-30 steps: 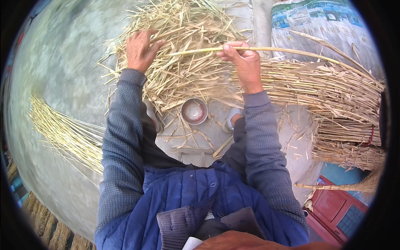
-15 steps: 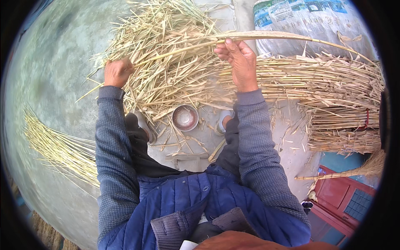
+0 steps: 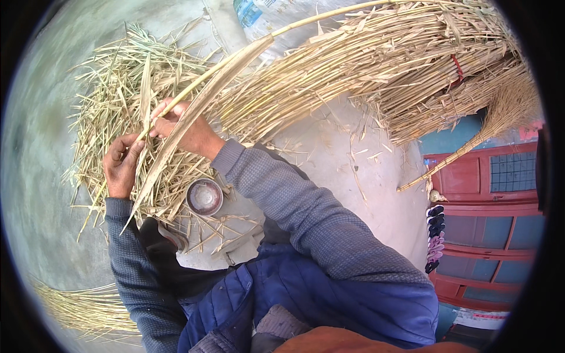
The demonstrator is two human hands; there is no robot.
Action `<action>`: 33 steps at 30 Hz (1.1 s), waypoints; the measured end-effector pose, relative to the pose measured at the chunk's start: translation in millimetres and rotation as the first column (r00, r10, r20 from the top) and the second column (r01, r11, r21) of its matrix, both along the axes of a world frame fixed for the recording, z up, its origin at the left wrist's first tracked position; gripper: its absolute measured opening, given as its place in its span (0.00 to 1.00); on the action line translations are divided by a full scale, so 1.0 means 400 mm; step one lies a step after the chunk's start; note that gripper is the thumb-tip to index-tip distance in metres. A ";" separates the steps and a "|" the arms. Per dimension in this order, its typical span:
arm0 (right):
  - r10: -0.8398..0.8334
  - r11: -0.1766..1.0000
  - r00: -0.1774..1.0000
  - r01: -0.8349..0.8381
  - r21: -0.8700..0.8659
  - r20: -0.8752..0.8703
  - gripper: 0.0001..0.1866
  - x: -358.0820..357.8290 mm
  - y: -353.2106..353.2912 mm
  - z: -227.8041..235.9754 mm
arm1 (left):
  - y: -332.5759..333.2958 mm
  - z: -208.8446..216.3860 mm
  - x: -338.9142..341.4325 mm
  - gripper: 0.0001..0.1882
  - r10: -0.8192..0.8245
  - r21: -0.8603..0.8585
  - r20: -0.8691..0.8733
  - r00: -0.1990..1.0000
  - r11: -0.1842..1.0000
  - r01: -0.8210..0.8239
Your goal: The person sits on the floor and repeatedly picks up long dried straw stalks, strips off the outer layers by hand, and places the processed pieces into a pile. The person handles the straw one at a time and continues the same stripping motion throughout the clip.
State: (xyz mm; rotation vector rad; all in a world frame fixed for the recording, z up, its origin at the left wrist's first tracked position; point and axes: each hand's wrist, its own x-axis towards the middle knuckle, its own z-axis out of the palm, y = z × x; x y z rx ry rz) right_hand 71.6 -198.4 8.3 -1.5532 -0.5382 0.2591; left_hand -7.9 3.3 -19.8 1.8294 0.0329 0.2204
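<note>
L hand (image 3: 122, 167) & R hand (image 3: 191, 132) fingers pinch stalk (image 3: 294, 25) close tog., prob. for control. Leaf pile (image 3: 109, 97) under fingers, prob. where scraps drop.

Stalk (image 3: 203, 79) over leaf pile (image 3: 112, 112), bundle (image 3: 288, 82) to R

Seeing greenish yellow on the stalk (image 3: 218, 70), dry tan on the long leaf (image 3: 203, 103). Got more tan across the leaf heap (image 3: 106, 117), going pale green on its far side. Golden-tan on the big bundle (image 3: 294, 82), plus bright red on the tie (image 3: 457, 70) at far right. Loving that grey-blue check on the sleeves (image 3: 335, 235), with royal blue on the near vest (image 3: 347, 306). Also got mottled grey-green floor (image 3: 41, 194) at left, brick-red doors (image 3: 459, 176) with bluish panes (image 3: 485, 232) at right, reddish brown around off-white inside the bowl (image 3: 205, 197).
</note>
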 end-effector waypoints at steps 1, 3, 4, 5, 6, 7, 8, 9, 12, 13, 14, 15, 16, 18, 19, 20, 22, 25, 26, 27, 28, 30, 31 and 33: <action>0.011 0.999 0.996 -0.008 0.037 -0.088 0.09 0.000 -0.001 0.003 | 0.005 -0.006 -0.001 0.09 0.010 -0.039 -0.048 0.999 0.999 -0.012; 0.027 0.992 0.990 -0.009 0.128 -0.139 0.07 -0.008 0.002 0.012 | 0.017 -0.013 0.002 0.08 0.038 -0.127 -0.041 0.998 0.991 -0.043; 0.049 0.982 0.986 -0.019 0.186 -0.156 0.05 -0.014 0.005 0.017 | 0.022 -0.014 0.004 0.08 0.032 -0.225 -0.050 0.998 0.973 -0.043; 0.039 0.983 0.988 -0.012 0.182 -0.146 0.04 -0.018 0.007 0.022 | 0.028 -0.013 0.005 0.07 0.009 -0.318 -0.004 1.000 0.948 -0.010; 0.055 0.983 0.993 -0.035 0.182 -0.106 0.04 -0.023 0.006 0.025 | 0.034 -0.009 0.007 0.06 0.098 -0.322 -0.028 0.995 0.941 -0.102; 0.044 0.987 0.989 -0.021 0.159 -0.143 0.04 -0.023 0.005 0.028 | 0.037 -0.006 0.009 0.06 0.120 -0.316 -0.023 0.992 0.941 -0.121; 0.045 0.988 0.986 -0.020 0.152 -0.161 0.04 -0.022 0.003 0.029 | 0.047 0.000 0.010 0.06 0.205 -0.318 -0.073 0.976 0.923 -0.217; 0.041 0.990 0.986 -0.018 0.137 -0.164 0.04 -0.018 -0.001 0.027 | 0.049 -0.001 0.013 0.07 0.193 -0.260 -0.039 0.980 0.945 -0.197; 0.103 0.984 0.968 -0.065 0.168 -0.227 0.06 -0.004 -0.009 0.021 | 0.075 -0.003 0.003 0.21 0.012 0.000 0.020 1.000 1.000 -0.012; 0.094 0.983 0.963 -0.048 0.178 -0.255 0.08 -0.001 -0.012 0.020 | 0.092 -0.003 -0.002 0.22 -0.021 0.164 0.028 0.999 0.986 0.016; 0.095 0.970 0.980 -0.052 0.236 -0.176 0.08 0.002 -0.020 0.021 | 0.104 -0.006 -0.014 0.19 -0.017 0.134 -0.072 0.997 0.991 0.027; 0.077 0.970 0.978 -0.028 0.242 -0.196 0.06 0.010 -0.018 0.025 | 0.124 -0.004 -0.015 0.17 0.013 0.258 -0.207 0.978 0.965 0.042; 0.088 0.962 0.979 -0.036 0.269 -0.183 0.06 0.008 -0.023 0.029 | 0.129 -0.010 -0.026 0.14 0.021 0.136 -0.202 0.979 0.991 0.007; 0.055 0.975 0.988 -0.022 0.223 -0.142 0.07 0.008 -0.021 0.039 | 0.151 -0.016 -0.033 0.11 -0.039 0.155 -0.238 0.971 0.985 0.078; 0.069 0.974 0.983 -0.030 0.224 -0.170 0.07 0.007 -0.022 0.046 | 0.157 -0.020 -0.034 0.11 -0.049 0.084 -0.225 0.973 0.994 0.070; 0.052 0.977 0.981 -0.011 0.213 -0.187 0.07 0.007 -0.019 0.052 | 0.157 -0.025 -0.034 0.10 -0.093 0.003 -0.203 0.975 0.995 0.096; 0.035 0.980 0.979 0.006 0.200 -0.201 0.07 0.005 -0.022 0.065 | 0.158 -0.028 -0.034 0.10 -0.046 -0.028 -0.198 0.979 0.999 0.042; 0.040 0.981 0.989 -0.012 0.194 -0.145 0.08 0.003 -0.020 0.071 | 0.142 -0.023 -0.035 0.12 0.022 -0.144 -0.223 0.975 0.988 -0.056; 0.028 0.982 0.991 -0.002 0.189 -0.133 0.08 0.003 -0.021 0.070 | 0.138 -0.019 -0.036 0.13 0.037 -0.181 -0.219 0.975 0.980 -0.077; 0.049 0.976 0.994 -0.027 0.215 -0.100 0.08 0.005 -0.022 0.068 | 0.137 -0.013 -0.038 0.12 0.042 -0.235 -0.215 0.976 0.968 -0.093; 0.035 0.981 0.993 -0.012 0.193 -0.114 0.08 0.007 -0.024 0.063 | 0.139 -0.008 -0.040 0.11 0.093 -0.237 -0.213 0.973 0.961 -0.144; 0.048 0.978 0.993 -0.025 0.206 -0.105 0.08 0.014 -0.026 0.055 | 0.150 -0.004 -0.044 0.10 0.118 -0.261 -0.197 0.973 0.951 -0.168; -0.003 0.987 0.989 0.027 0.161 -0.147 0.10 0.017 -0.036 0.053 | 0.176 0.001 -0.042 0.08 0.276 -0.531 -0.112 0.955 0.796 -0.293; -0.038 0.995 0.981 0.055 0.087 -0.189 0.11 0.027 -0.059 0.055 | 0.219 0.001 -0.043 0.08 0.336 -0.568 -0.001 0.942 0.775 -0.276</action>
